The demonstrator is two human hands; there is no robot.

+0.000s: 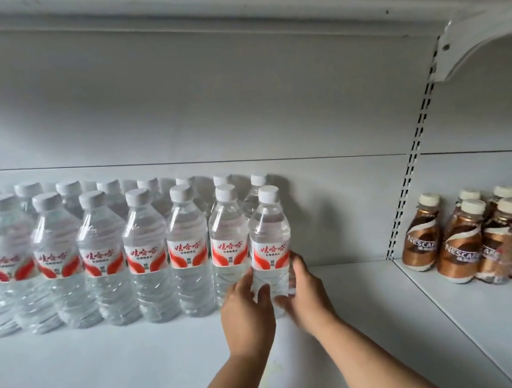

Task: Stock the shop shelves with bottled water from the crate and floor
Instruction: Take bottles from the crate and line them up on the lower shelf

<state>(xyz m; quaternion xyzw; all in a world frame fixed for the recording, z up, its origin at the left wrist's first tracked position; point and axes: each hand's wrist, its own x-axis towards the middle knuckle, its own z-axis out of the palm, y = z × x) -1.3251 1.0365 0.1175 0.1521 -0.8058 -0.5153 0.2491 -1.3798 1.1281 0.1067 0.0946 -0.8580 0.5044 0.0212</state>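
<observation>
I am holding the water bottle (268, 234) upright at the right end of the front row of bottles (145, 250) on the white shelf (109, 376), my left grip (247, 312) and right grip (307, 297) both curling round its lower half.

A white shelf (109, 376) runs from the left edge across to a slotted upright (415, 179). On it stand water bottles (145, 257) with white caps and red-and-white labels facing out. 7 show in the front row, packed shoulder to shoulder, the leftmost cut by the frame edge. At least 1 more row stands behind, close to the back wall. At the row's right end is the end bottle (268, 234), upright and just beside its neighbour; its base is hidden, so contact with the shelf cannot be told. Past the upright, a second shelf (509, 323) carries brown coffee bottles (460, 248), white-capped and clustered toward the back.
</observation>
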